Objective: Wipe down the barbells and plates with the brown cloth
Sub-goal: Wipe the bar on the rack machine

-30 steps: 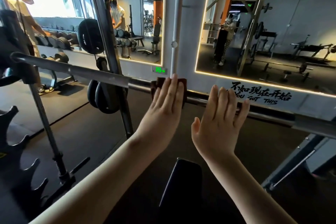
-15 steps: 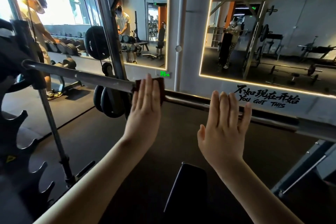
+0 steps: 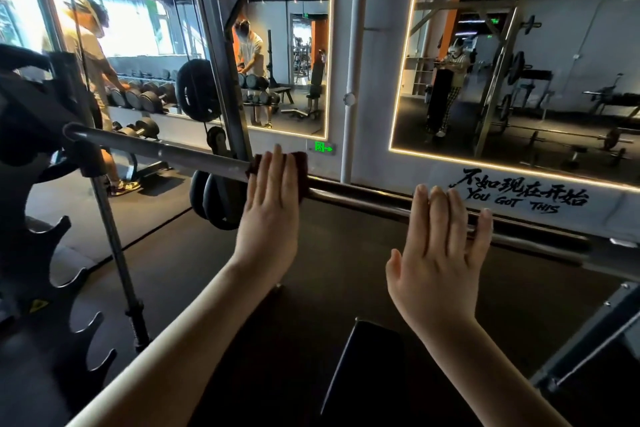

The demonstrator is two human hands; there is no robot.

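Mirrored walls ring this gym, with glowing light strips at their edges and painted lettering (image 3: 519,196) on the far wall to the right. Across the middle of the view runs the barbell (image 3: 156,149), racked and sloping from the far left down toward the near right.

The left hand (image 3: 268,215) lies flat on the bar, fingers straight and pressed together, holding the brown cloth (image 3: 300,160) against the steel. Only the cloth's edges show, one on each side of the fingers. The right hand (image 3: 440,253) is further right along the bar, fingers straight and a little fanned, their tips laid over it; nothing is gripped.

Over the last second the cloth slides leftward: it was to the right of the green exit sign (image 3: 323,148) and now sits left of it, at the start of the paler, matte stretch of bar. The right hand keeps its place near the lettering.

So the middle of the bar looks covered, and the stroke is working toward the left end. The right portion, the bar's underside and the dark plates (image 3: 214,201) hanging on the rack behind seem yet to be wiped, so the job is likely in its early part.
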